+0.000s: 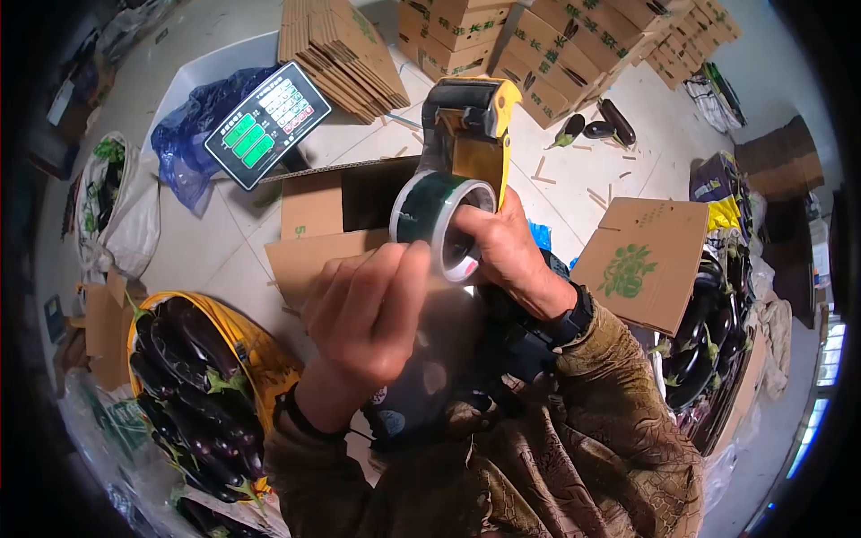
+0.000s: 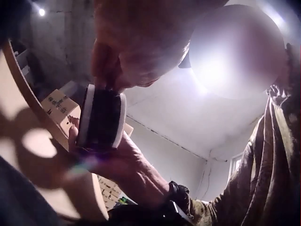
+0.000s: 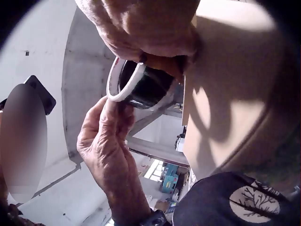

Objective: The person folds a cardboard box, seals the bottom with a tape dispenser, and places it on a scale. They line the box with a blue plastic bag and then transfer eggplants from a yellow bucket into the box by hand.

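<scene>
My right hand (image 1: 520,251) grips a roll of dark green tape (image 1: 420,208), its thumb inside the pale core. Against the near left side of the roll, the bunched fingertips of my left hand (image 1: 368,314) pinch at the tape surface. The right wrist view shows the left hand (image 3: 110,155) with its fingertips at the roll's rim (image 3: 113,92). Just beyond the roll, a yellow and black tape dispenser (image 1: 466,112) overlaps it in the head view. Below and behind is an open cardboard box (image 1: 309,206), its near flap (image 1: 309,260) folded out.
A scale display (image 1: 267,125) stands at the upper left beside flattened cartons (image 1: 341,54). Stacked boxes (image 1: 565,63) fill the back. Eggplants fill a yellow-lined basket (image 1: 242,332) at left; more eggplants (image 1: 708,314) lie at right beside a carton flap (image 1: 646,260).
</scene>
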Motion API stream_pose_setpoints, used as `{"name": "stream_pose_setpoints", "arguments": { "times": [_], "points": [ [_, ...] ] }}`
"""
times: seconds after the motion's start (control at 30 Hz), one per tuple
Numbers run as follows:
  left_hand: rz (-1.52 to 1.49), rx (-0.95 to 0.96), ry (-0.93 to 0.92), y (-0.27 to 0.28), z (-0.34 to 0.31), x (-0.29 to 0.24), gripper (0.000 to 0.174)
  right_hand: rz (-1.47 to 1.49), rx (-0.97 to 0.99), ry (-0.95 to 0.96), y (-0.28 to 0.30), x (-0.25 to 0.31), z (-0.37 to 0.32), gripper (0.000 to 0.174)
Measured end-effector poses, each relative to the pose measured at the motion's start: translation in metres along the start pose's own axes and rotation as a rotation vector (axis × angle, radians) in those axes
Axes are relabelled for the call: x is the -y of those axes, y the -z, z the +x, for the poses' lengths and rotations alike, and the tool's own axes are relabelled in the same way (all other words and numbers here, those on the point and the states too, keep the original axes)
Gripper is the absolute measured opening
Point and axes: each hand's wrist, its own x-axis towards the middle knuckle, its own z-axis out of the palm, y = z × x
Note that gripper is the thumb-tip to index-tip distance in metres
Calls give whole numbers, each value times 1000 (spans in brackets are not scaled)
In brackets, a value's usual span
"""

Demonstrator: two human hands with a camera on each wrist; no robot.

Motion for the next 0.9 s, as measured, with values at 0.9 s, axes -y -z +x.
{"name": "stream_pose_setpoints", "arguments": {
  "times": [0.9],
  "points": [
    [-396,105,583,0,0,18,12,-26,35,-82,3,-8,9,21]
  ]
}}
